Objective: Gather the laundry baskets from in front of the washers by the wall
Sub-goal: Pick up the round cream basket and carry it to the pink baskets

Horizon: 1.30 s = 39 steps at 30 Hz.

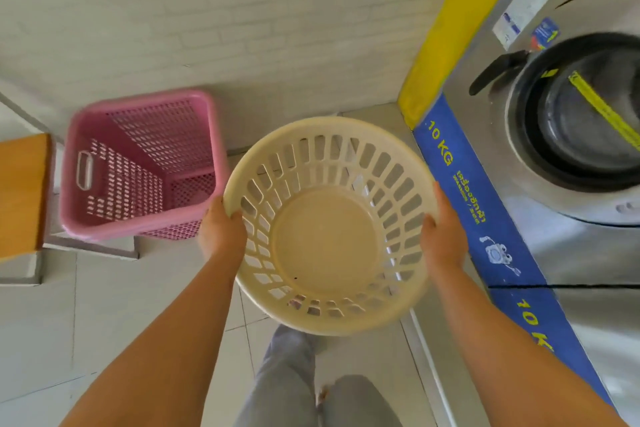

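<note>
Left hand (221, 229) and right hand (443, 236) grip the round cream basket's (329, 239) rim, seemingly lifted, beside the pink basket (142, 163).

two laundry baskets are in view: one round cream basket (329, 225) and one square pink basket (142, 166). two hands grip the cream one, a left hand (221, 232) and a right hand (443, 236). there is one washer (571, 135) and one wooden bench end (20, 194).
</note>
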{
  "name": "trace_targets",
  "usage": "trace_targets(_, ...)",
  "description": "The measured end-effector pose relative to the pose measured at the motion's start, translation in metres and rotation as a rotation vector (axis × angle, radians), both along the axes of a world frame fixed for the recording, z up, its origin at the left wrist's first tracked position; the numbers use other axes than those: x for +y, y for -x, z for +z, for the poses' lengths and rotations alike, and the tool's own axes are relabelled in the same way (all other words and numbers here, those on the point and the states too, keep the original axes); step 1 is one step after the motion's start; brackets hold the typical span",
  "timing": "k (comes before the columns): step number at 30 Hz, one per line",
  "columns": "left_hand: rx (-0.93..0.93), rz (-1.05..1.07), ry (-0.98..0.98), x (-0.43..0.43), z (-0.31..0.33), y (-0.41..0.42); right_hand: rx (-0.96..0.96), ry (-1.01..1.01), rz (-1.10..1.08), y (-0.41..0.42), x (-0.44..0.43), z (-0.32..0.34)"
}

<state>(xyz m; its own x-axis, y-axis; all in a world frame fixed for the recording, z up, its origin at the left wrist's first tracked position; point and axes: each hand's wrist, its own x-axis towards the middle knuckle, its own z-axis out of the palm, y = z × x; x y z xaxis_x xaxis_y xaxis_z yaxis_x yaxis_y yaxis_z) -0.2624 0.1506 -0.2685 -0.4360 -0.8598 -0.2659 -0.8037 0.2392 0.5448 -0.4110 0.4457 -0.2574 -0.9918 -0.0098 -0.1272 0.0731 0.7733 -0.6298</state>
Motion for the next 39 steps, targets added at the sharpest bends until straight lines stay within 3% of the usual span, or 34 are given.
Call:
trace_targets(8,-0.084,0.139,-0.09,-0.065,-0.071,0.128,-0.027,-0.051,0.04,0.136,-0.081,-0.093)
trace_targets(17,-0.118,0.227,-0.02,-0.112,-0.218,0.217,-0.058,-0.034,0.13,0.253,-0.156,-0.246)
trace_targets(26,-0.18,0.25,0.039,-0.157,-0.338,0.249,-0.021,0.008,0.209,0.301,-0.212,-0.361)
trace_targets(39,-0.216,0.19,0.038,-0.185,-0.401,0.251,-0.019,-0.07,0.319,0.313,-0.243,-0.419)
